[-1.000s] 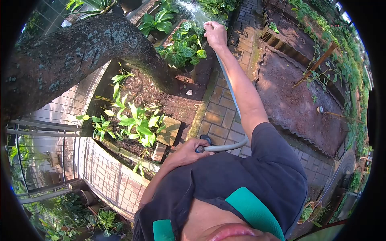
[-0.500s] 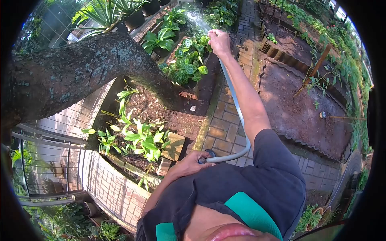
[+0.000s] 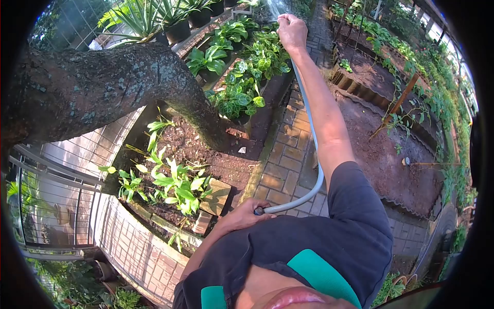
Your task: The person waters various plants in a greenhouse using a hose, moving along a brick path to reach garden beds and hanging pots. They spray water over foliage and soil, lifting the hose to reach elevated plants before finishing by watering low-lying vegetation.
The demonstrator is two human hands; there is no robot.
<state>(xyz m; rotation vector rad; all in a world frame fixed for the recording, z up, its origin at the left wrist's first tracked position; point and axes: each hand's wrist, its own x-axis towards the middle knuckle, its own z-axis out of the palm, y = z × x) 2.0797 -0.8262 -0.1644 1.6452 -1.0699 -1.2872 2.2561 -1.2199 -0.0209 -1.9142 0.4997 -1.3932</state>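
At the top of the head view, my right hand point(image 3: 292, 32) is closed around the outlet end of a pale hose point(image 3: 309, 116), and water point(image 3: 277, 7) sprays from it over the plants beyond. The hose curves down along my outstretched arm to my left hand point(image 3: 244, 215), which is wrapped round a dark fitting point(image 3: 259, 210) on the hose near my waist. Potted leafy plants point(image 3: 242, 92) stand left of my right arm.
A thick tree trunk point(image 3: 110, 87) leans across the left side. A brick path point(image 3: 283, 159) runs up the middle. Right of it lie soil beds point(image 3: 381, 149) with wavy edging and a wooden stake point(image 3: 402, 98). Leafy plants point(image 3: 180, 185) grow by a metal fence point(image 3: 56, 206).
My right hand has moved up and slightly right with the hose end, and the spray has shifted with it. My left hand keeps its hold on the hose fitting.
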